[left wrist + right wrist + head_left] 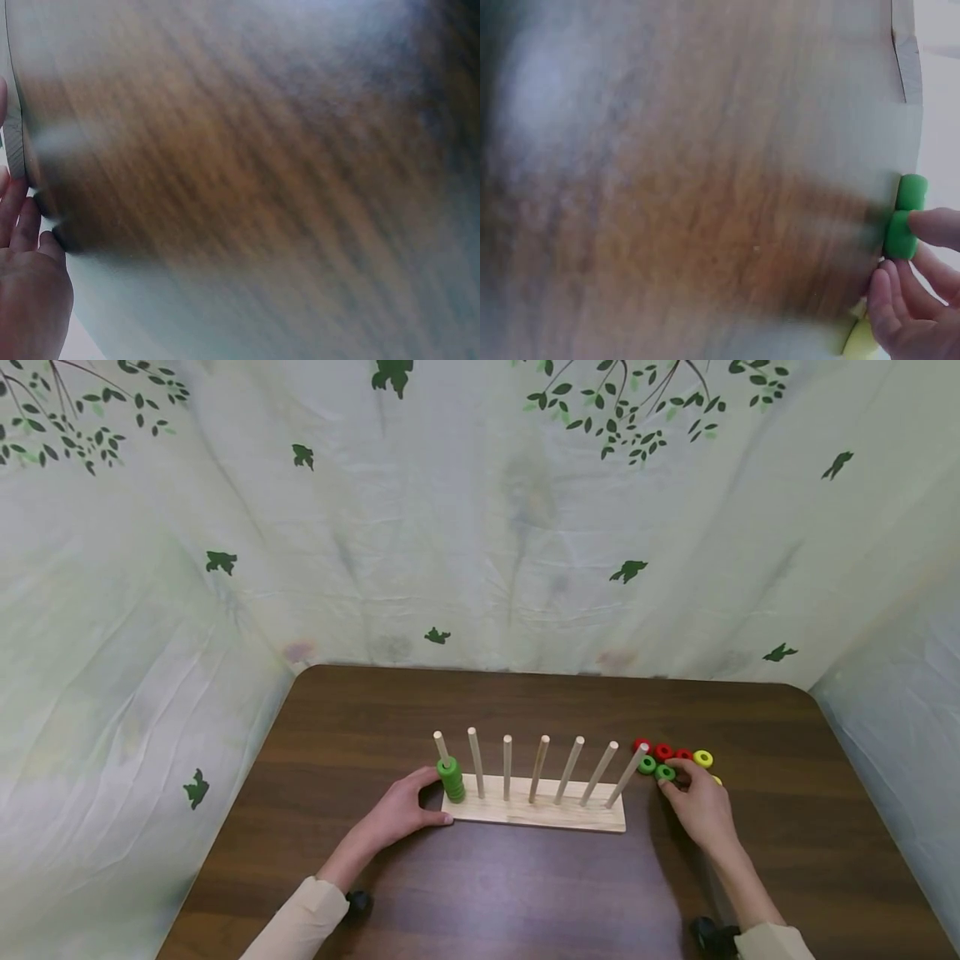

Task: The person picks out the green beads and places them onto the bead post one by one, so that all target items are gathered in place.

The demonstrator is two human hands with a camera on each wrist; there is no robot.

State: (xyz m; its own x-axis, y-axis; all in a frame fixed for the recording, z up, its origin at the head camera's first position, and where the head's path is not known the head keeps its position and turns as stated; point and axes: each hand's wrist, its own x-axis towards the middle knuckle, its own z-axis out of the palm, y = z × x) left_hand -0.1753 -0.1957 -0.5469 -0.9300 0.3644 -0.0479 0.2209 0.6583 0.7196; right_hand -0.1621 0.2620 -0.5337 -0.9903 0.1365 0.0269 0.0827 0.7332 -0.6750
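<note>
A pale wooden peg board [525,812] stands on the table, with several upright pegs in a row. On its leftmost peg sits a stack of green rings [452,781]. My left hand [401,810] grips the board's left end, thumb at the front corner and fingers behind. In the left wrist view, that hand [34,292] shows only partly at the edge. To the right of the board, my right hand [701,806] pinches a green ring [664,772] at table level. The right wrist view shows the thumb on this green ring [901,235], touching another green one [913,192].
Beyond the right hand lie red rings [663,752] and a yellow ring [702,758]; another yellow one is partly hidden by the hand. The brown wooden table [360,710] backs onto a hanging cloth [480,527] with leaf prints.
</note>
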